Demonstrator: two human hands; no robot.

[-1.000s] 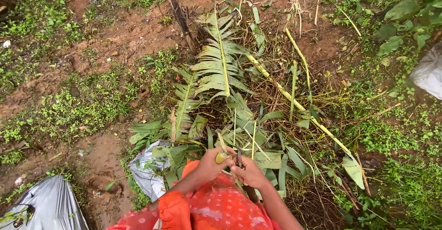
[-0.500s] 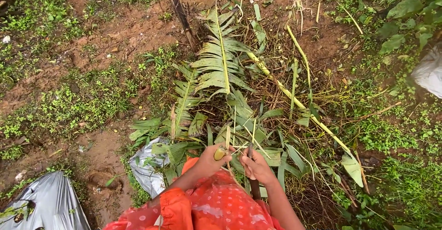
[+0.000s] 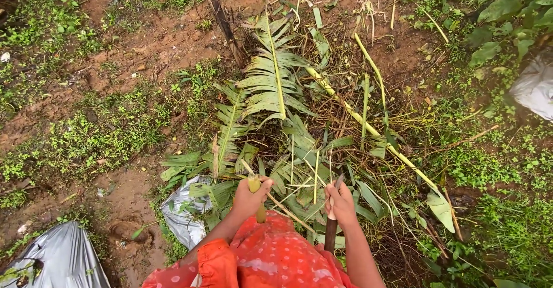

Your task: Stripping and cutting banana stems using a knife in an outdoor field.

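Both hands gripping over a heap of cut palm fronds.
Left hand (image 3: 251,196) has its fingers closed round a yellow-green stalk (image 3: 255,185); right hand (image 3: 341,203) clasps a dark-handled knife (image 3: 331,230), both just above the fronds (image 3: 271,86) lying on the ground.

Orange short sleeves; red-orange cloth with pale dots; bare forearms and hands (image 3: 250,199).

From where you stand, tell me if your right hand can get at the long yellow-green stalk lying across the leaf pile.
Probably yes. The right hand grips a dark-handled tool, and the stalk lies just ahead with only loose green leaves between; nothing solid blocks it, though the grip is occupied.
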